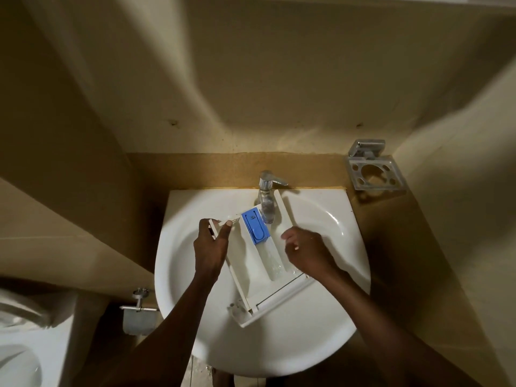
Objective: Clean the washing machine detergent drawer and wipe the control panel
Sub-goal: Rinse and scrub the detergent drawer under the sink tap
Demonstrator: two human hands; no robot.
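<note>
- The drawer (251, 263) lies slantwise in the white sink (329, 339), its front panel toward the person and its far end under the tap (266, 188); water is running from the tap into the right-hand compartment, beside the blue insert (255, 225).
- The left hand (210, 244) is closed on the drawer's far left corner, thumb on top, fingers wrapped round the wall; it is what keeps the drawer propped.
- The right hand (305, 248) is curled over the right wall, fingers bent in; whether it grips the wall or holds something small I cannot tell.
- Risks, as I judge them: the plastic is wet, so the left hand could slip and let the drawer knock against the sink; the stream hitting the tilted compartment could splash over the rim onto the floor; rough scrubbing might pop the insert loose.
- The control panel is not in view; that part is not yet done, I would guess.
</note>
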